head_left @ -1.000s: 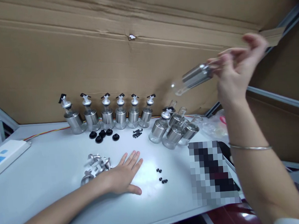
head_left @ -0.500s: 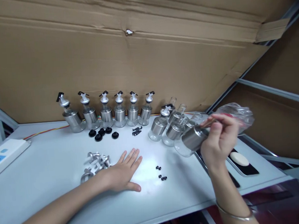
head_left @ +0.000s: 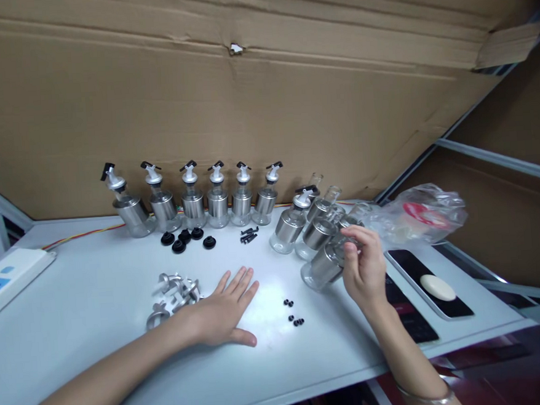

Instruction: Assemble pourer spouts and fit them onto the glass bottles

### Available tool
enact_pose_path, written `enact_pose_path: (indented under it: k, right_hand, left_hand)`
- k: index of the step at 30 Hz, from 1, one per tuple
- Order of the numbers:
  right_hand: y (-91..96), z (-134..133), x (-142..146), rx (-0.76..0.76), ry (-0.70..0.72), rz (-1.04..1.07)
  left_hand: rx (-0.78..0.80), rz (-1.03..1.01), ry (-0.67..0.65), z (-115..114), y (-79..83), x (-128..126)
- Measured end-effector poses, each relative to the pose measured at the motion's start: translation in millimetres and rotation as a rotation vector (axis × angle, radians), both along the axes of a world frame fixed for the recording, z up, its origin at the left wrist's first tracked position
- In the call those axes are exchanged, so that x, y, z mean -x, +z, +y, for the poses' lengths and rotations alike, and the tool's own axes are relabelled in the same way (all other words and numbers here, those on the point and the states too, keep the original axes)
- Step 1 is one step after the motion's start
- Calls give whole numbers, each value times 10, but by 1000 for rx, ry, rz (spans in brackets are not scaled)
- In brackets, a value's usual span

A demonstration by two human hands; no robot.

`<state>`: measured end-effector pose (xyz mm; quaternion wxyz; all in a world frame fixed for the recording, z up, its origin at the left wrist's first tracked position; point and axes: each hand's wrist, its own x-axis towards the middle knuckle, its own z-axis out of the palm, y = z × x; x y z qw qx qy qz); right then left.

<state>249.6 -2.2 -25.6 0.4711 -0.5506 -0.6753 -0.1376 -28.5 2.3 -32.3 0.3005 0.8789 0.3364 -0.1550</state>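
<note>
My right hand [head_left: 364,264] is closed around the neck of a glass bottle [head_left: 323,265] with a steel band, at the front of a cluster on the right. The bottle's top is hidden behind my fingers. Beside it stands a bottle with a silver spout [head_left: 289,226], and several open-necked bottles [head_left: 321,231] are behind. My left hand [head_left: 226,307] lies flat with fingers spread on the white table [head_left: 100,362]. Touching or close to its wrist is a pile of silver spout parts [head_left: 177,295]. Small black rings [head_left: 297,322] lie between my hands.
Several bottles with spouts [head_left: 193,201] line the cardboard back wall. Before them lie black stoppers [head_left: 179,246] and thin black levers [head_left: 249,235]. A power strip [head_left: 14,282] is at left. On the right are a plastic bag [head_left: 419,217], two phones and a white oval object [head_left: 437,287].
My right hand has moved left and slightly down with the bottle, bringing it nearer the cluster and more upright. The left hand has stayed flat in place.
</note>
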Motion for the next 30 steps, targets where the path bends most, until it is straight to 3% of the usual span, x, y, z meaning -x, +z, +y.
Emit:
enact_pose_path:
  k: [4, 8, 10, 16, 30]
  right_hand:
    - [372, 73, -16, -1, -20, -181]
    - [824, 392, 85, 270, 142, -534]
    - [945, 585, 156, 332, 135, -667]
    - [1001, 946, 253, 467, 82, -834]
    - [1002, 1654, 101, 449, 67, -920]
  left_hand:
    - [-7, -42, -8, 7, -35, 8]
    - [-21, -45, -21, 13, -71, 19]
    - [-24, -29, -17, 10, -61, 17]
    - [-26, -6, -22, 1, -8, 3]
    - [-48, -59, -41, 5, -77, 16]
